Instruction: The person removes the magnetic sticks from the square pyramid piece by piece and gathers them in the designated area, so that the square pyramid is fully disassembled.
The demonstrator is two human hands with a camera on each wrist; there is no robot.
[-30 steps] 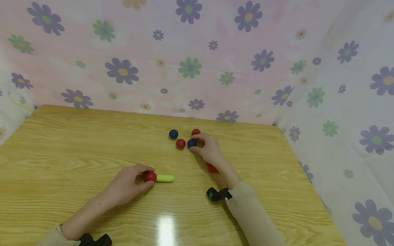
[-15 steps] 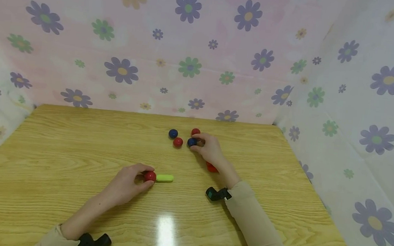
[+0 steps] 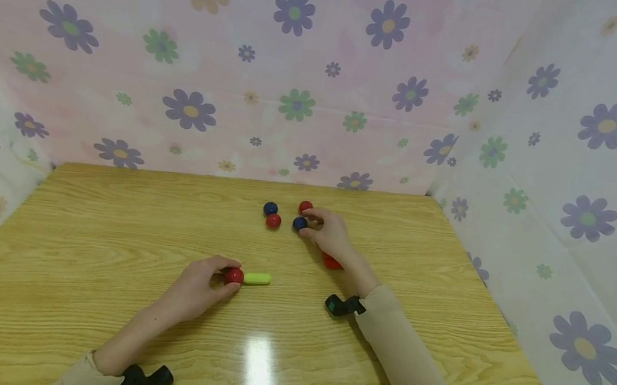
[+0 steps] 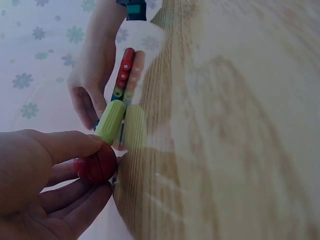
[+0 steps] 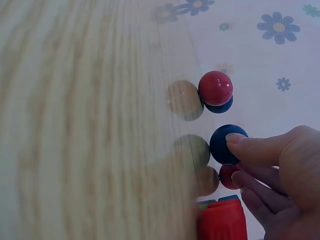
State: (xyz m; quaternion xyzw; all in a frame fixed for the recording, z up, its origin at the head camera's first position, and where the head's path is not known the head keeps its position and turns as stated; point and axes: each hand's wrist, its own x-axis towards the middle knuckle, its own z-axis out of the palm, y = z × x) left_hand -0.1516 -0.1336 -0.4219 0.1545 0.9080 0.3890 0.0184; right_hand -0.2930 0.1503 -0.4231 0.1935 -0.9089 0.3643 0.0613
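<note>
In the head view my left hand [image 3: 200, 287] grips a red ball [image 3: 234, 276] between thumb and fingers. A yellow-green ribbed handle [image 4: 111, 121] extends from the ball's far side; I cannot tell whether they are joined. Further back, my right hand [image 3: 329, 233] has its thumb and index finger around a blue ball [image 3: 299, 224], and the thumb lies on that ball [image 5: 226, 145] in the right wrist view. Just behind the right fingers sits another red ball [image 3: 305, 207]. To their left, a red ball [image 3: 273, 221] and a blue ball [image 3: 270, 209] lie close together.
A red object [image 3: 331, 261] lies partly hidden under my right forearm; the left wrist view shows white dots on its red body [image 4: 124, 72]. Flower-patterned cloth [image 3: 301, 83] stands behind the wooden table [image 3: 121, 220] and at its sides.
The loose red ball has rolled left, away from my right hand and close to the far blue ball. My right fingertips have shifted slightly right along their blue ball. The left hand stays put.
</note>
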